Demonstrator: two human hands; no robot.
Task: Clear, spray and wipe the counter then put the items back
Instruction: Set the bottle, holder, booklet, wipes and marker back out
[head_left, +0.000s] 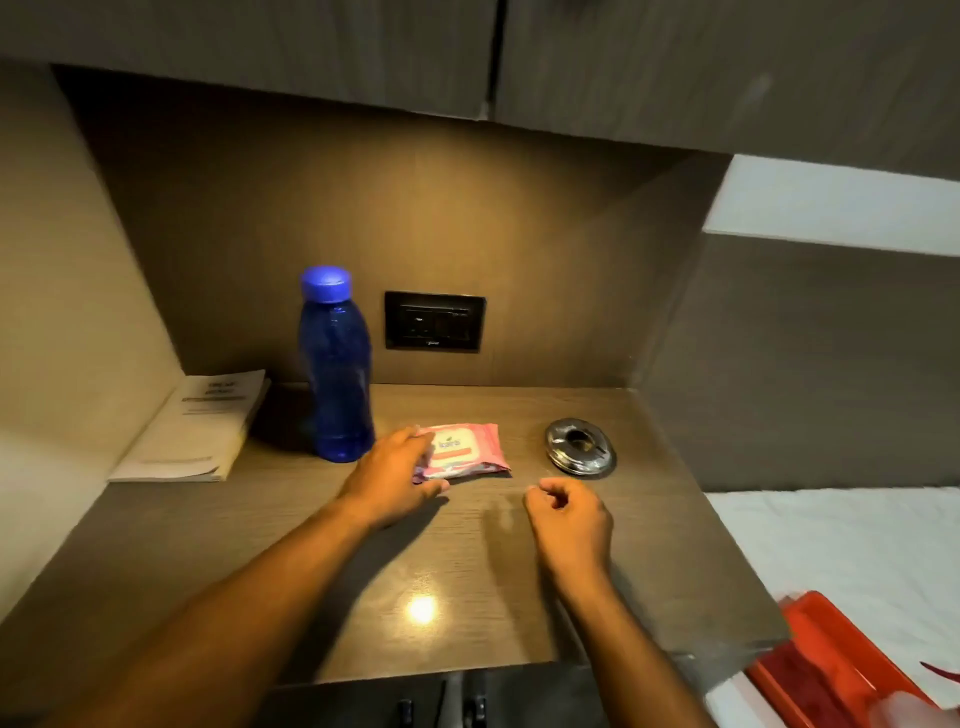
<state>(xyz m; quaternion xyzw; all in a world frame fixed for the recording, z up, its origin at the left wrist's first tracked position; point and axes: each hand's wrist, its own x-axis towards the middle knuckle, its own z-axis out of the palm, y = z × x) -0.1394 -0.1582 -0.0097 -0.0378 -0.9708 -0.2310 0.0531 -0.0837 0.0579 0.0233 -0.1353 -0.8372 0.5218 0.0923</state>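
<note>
On the brown counter (467, 571) lies a pink wipes packet (467, 451), flat, near the middle. My left hand (390, 480) rests over the packet's left end, fingers on top and thumb at its front edge. My right hand (569, 519) hovers to the packet's right, fingers loosely curled and holding nothing. A blue water bottle (335, 364) with a blue cap stands upright just left of the packet. A round metal ashtray (580, 447) sits to the right. A white booklet (200, 423) lies at the far left against the wall.
A black socket plate (434, 320) is set in the back wall. Cabinets (467, 47) hang low overhead. To the right is a bed with a white sheet (831, 545) and a red tray (836, 670) on it. Cabinet doors with handles sit under the counter's front edge.
</note>
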